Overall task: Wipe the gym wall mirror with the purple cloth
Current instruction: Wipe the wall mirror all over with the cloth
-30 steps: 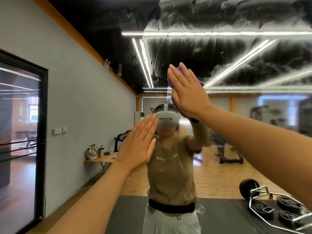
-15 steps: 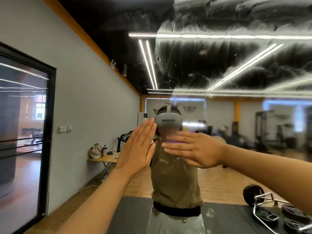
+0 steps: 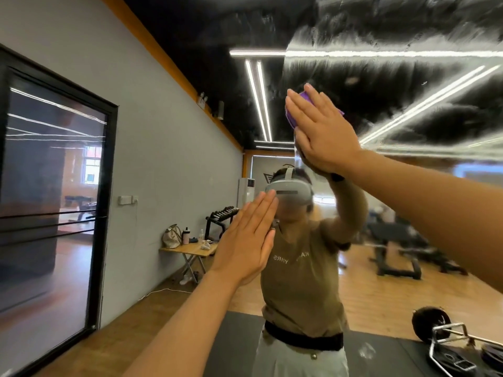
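right hand (image 3: pixel 324 129) flat, fingers straight, pressing the purple cloth (image 3: pixel 295 110) on the mirror (image 3: pixel 408 104); smeary streaks lie up and rightward; left hand (image 3: pixel 245 248) flat, empty, lower down

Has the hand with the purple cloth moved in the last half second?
Yes. The right hand, pressing the purple cloth flat on the mirror, went from level with the reflected headset up above it.

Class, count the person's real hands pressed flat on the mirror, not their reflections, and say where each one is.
2. The left hand lies flat, low and centre, bare. The right hand is higher, pressing the purple cloth against the smeared mirror.
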Motion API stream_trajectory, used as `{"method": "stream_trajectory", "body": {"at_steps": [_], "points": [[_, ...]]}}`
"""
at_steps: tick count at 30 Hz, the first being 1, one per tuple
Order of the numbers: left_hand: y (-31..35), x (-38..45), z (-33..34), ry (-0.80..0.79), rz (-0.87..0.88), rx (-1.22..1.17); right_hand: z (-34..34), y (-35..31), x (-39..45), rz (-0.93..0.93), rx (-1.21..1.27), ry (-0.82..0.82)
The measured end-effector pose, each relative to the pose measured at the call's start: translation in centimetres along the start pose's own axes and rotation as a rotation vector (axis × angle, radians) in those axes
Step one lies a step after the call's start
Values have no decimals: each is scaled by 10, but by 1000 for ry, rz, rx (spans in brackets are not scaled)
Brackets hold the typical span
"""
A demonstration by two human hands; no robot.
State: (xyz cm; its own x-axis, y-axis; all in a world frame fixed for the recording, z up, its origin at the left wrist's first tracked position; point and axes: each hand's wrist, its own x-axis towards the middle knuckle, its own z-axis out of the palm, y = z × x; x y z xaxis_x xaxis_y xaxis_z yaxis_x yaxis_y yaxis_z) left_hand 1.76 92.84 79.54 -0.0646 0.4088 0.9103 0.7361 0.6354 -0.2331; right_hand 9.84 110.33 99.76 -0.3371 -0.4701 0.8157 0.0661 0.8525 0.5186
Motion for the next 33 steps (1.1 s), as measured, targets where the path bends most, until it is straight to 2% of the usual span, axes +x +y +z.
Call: {"method": "stream_trajectory", "body": {"at_steps": [5, 8, 10, 16, 18, 23, 26, 28, 33], "points": [[0, -9, 1, -13, -39, 18, 27, -37, -92, -228, 31, 25], [2, -8, -3, -68, -61, -6, 43, -69, -161, -387, -9, -52], [3, -9, -6, -109, -74, -7, 48, -78, -191, -421, -23, -92], [6, -24, -7, -112, -100, -1, 48, -60, -195, -526, 1, -124], [6, -26, -7, -108, -100, -8, 44, -47, -176, -456, 14, -86], [12, -23, -5, -112, -145, -17, 27, -23, -110, 8, 79, 156], [17, -23, -8, -125, -160, -54, 32, -37, -113, 165, 118, 215], [17, -23, -10, -125, -161, -63, 38, -58, -132, 180, 133, 201], [23, -22, -12, -138, -213, -99, 64, -109, -213, 24, 111, 110]]}}
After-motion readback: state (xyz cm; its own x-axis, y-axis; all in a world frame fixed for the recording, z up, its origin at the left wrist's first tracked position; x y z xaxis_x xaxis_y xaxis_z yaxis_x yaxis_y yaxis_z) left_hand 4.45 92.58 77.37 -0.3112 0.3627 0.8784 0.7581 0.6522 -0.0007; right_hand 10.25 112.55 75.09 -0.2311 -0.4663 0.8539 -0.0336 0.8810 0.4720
